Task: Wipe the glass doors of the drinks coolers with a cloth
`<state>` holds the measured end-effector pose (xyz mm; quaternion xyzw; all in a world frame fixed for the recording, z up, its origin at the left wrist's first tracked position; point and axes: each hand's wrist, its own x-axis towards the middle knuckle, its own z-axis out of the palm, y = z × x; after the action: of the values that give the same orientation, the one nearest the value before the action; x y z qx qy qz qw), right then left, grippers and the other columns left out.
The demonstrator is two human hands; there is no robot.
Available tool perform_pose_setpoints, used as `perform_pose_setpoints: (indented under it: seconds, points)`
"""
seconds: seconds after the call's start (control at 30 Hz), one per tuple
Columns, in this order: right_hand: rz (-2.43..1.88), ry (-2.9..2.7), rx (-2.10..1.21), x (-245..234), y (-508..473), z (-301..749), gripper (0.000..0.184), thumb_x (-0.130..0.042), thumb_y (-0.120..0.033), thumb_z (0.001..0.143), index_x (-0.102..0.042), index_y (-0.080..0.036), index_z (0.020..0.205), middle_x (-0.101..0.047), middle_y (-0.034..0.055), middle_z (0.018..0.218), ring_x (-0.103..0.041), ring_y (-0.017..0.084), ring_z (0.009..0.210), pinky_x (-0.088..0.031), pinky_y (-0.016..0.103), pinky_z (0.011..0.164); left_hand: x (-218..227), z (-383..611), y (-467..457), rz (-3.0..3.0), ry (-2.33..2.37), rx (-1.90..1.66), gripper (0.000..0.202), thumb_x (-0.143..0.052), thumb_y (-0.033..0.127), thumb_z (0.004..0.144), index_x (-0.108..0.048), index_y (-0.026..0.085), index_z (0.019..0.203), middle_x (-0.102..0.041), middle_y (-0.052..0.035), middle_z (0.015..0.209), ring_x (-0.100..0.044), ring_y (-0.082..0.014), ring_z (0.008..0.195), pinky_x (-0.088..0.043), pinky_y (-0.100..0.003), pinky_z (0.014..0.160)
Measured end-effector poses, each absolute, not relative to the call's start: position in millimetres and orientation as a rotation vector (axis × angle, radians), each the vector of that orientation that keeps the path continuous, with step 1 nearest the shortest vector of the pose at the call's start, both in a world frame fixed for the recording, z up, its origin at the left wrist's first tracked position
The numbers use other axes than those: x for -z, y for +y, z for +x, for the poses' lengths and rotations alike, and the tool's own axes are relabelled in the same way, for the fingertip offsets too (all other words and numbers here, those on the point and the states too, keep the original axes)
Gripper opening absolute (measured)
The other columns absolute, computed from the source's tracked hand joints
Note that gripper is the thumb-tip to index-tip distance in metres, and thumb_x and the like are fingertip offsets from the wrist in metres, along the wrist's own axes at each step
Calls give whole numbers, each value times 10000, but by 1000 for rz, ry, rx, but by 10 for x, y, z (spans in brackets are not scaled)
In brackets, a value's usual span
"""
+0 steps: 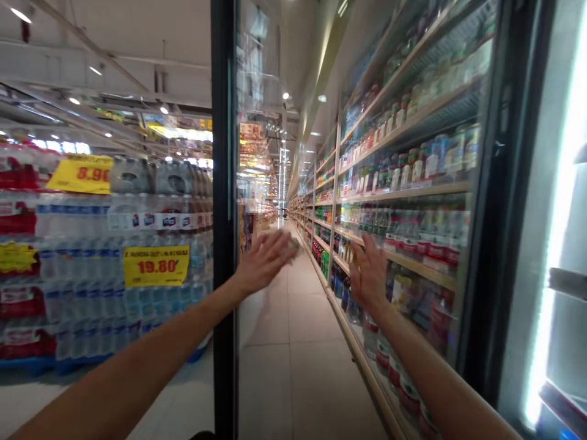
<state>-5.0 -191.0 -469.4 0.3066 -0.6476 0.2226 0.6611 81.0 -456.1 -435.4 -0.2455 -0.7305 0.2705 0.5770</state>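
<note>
Supermarket: price signs (156, 266), stacked bottle packs (82, 269), framed glass door (224, 183), drink-filled shelves (413, 192).

The glass-door frame (224, 183) is black; the 19.80 price sign (156, 266), yellow with red numerals; the pallet (34, 366), blue.

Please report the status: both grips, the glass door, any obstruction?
Left grip and right grip: open, no held object visible. Black-framed glass door ahead; contact cannot be confirmed. No obstruction seen before it.
</note>
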Motion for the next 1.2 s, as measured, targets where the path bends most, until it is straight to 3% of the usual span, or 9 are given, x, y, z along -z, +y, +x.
perform_pose_setpoints:
  seconds: [0.1, 0.27, 0.4, 0.53, 0.63, 0.73, 0.83, 0.97, 1.2]
  points:
    - [711, -1475, -525, 4679, -1960, -12, 503, -374, -208, 876, -314, -240, 1374, -331, 124, 1434, -245, 238, 1354, -222, 484, 1067, 4365, 826, -4598, -363, -1656, -514, 455, -501, 179, 841, -446, 232, 1290, -323, -113, 1442, -137, -248, 1383, -231, -437, 1091]
    - [757, -1468, -504, 4687, -2006, 9, 524, -382, -200, 869, -298, -248, 1383, -306, 107, 1450, -245, 243, 1353, -218, 489, 1073, 4944, 917, -4631, -769, -1716, -717, 399, -478, 211, 858, -481, 271, 1253, -377, -7, 1422, -194, -201, 1372, -220, -381, 1110]
    - [763, -1464, -505, 4649, -2057, -16, 520, -376, -207, 875, -295, -254, 1386, -310, 103, 1448, -239, 237, 1356, -214, 482, 1076, 4576, 836, -4589, -435, -1665, -552, 448, -471, 159, 850, -448, 265, 1285, -378, -51, 1419, -141, -214, 1385, -243, -404, 1096]
    - [758, -1450, -512, 4576, -2140, -12, 520, -380, -212, 880, -285, -252, 1389, -320, 108, 1442, -228, 228, 1361, -204, 479, 1080, 4269, 756, -4533, -179, -1586, -340, 492, -496, 187, 841, -403, 216, 1323, -246, -129, 1473, -117, -272, 1385, -277, -466, 1067]
    - [776, -1437, -473, 4538, -2192, 4, 524, -376, -214, 883, -268, -246, 1394, -336, 113, 1432, -222, 225, 1363, -194, 482, 1082, 4597, 810, -4510, -507, -1645, -555, 499, -467, 150, 845, -394, 258, 1327, -268, -64, 1474, -148, -238, 1382, -256, -426, 1089]
    - [785, -1478, -417, 4526, -2222, 1, 523, -366, -221, 884, -265, -234, 1397, -336, 114, 1432, -209, 224, 1367, -189, 477, 1084, 4820, 845, -4514, -779, -1713, -754, 427, -460, 214, 864, -447, 280, 1286, -332, 0, 1447, -196, -190, 1371, -214, -367, 1118]
    - [781, -1495, -381, 4516, -2236, -21, 513, -372, -226, 884, -284, -222, 1390, -352, 115, 1425, -209, 222, 1366, -175, 480, 1088, 4503, 803, -4514, -562, -1654, -636, 431, -472, 169, 854, -462, 264, 1274, -353, -33, 1436, -151, -206, 1382, -215, -388, 1115]
    - [770, -1463, -396, 4470, -2247, -26, 500, -387, -229, 879, -315, -221, 1374, -369, 111, 1416, -213, 219, 1365, -145, 488, 1094, 4021, 751, -4499, -204, -1550, -381, 448, -491, 188, 849, -438, 190, 1293, -259, -134, 1467, -84, -257, 1389, -245, -440, 1092]
    - [776, -1446, -401, 4446, -2197, -7, 528, -395, -204, 870, -291, -224, 1387, -355, 106, 1426, -220, 214, 1364, -140, 484, 1099, 4251, 744, -4417, -739, -1657, -771, 473, -488, 194, 852, -407, 255, 1314, -336, -36, 1445, -160, -205, 1379, -210, -377, 1123]
